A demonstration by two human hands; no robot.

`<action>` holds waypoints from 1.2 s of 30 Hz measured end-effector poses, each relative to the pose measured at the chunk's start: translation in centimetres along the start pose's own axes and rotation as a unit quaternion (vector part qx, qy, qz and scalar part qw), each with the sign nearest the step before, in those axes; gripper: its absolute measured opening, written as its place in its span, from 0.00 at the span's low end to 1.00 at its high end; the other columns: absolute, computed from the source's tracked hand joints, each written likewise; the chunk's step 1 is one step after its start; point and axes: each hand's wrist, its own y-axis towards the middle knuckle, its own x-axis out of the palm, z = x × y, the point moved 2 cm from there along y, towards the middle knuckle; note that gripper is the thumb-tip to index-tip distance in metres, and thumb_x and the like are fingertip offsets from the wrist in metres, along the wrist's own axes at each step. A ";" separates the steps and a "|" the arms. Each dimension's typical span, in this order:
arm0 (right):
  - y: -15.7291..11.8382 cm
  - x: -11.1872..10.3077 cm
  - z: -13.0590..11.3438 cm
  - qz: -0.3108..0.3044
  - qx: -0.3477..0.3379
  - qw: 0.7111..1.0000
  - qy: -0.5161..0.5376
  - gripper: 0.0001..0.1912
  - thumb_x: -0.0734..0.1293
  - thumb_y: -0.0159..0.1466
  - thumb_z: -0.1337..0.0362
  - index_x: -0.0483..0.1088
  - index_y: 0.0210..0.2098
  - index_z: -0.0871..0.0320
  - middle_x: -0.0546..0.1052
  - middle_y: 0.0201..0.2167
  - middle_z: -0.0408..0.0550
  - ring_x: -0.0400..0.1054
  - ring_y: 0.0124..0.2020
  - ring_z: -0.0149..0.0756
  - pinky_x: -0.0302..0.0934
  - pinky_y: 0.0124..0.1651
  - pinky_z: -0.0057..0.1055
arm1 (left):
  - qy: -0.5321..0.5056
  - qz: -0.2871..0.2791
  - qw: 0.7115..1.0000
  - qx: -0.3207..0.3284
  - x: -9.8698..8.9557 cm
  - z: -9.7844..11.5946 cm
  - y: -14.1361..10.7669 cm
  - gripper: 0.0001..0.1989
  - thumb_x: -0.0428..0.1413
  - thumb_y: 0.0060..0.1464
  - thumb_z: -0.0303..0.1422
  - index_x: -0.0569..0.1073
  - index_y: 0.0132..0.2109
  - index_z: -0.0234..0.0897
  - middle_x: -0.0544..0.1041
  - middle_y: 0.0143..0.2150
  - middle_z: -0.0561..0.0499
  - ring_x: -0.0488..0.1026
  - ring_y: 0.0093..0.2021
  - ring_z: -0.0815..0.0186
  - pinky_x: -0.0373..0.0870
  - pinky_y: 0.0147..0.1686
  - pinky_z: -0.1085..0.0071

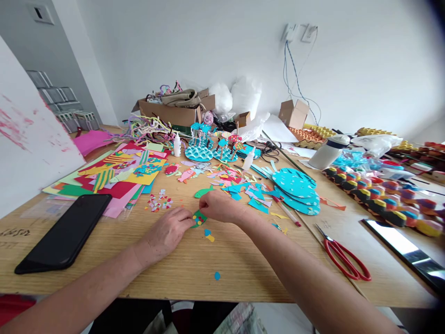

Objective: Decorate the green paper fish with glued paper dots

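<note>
The right hand [219, 205] conceals its own fingertips and part of the dotted green paper piece [200, 218]; whether this joins the plain green paper [202, 192] beyond cannot be told. The fingers of the left hand [169, 234] overlap the dotted piece's near edge. Both forearms [114, 266] are cut off by the frame, as are the red object [15, 307] at lower left and the patterned cloth [241, 320] below. Individual paper scraps [160, 200] are too small to distinguish. Stacked items [426, 150] at far right appear blurred.
</note>
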 end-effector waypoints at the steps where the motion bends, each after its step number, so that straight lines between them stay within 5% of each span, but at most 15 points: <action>1: 0.0 0.0 0.0 -0.003 -0.002 1.000 0.004 0.15 0.58 0.55 0.66 0.74 0.36 0.55 0.77 0.35 0.46 0.69 0.34 0.33 0.54 0.28 0.24 | 0.000 0.001 1.000 0.000 0.0 0.0 0.0 0.14 0.42 0.56 0.21 0.72 0.40 0.34 0.73 0.37 0.46 0.67 0.40 0.62 0.68 0.40 0.64; 12: 0.3 -0.1 -0.8 -0.062 0.007 0.998 0.010 0.15 0.60 0.53 0.68 0.75 0.35 0.60 0.78 0.35 0.51 0.70 0.32 0.35 0.53 0.24 0.24 | 0.008 -0.005 1.000 0.001 0.2 -0.1 0.1 0.14 0.42 0.58 0.23 0.72 0.40 0.33 0.72 0.37 0.46 0.67 0.39 0.62 0.68 0.40 0.65; 36: 0.4 -0.1 -0.9 -0.045 0.012 0.999 0.012 0.16 0.59 0.52 0.67 0.75 0.36 0.58 0.78 0.35 0.50 0.70 0.33 0.35 0.56 0.27 0.24 | 0.012 -0.010 1.000 0.005 0.4 -0.2 -0.1 0.14 0.42 0.58 0.23 0.71 0.41 0.34 0.72 0.39 0.46 0.67 0.40 0.62 0.67 0.41 0.64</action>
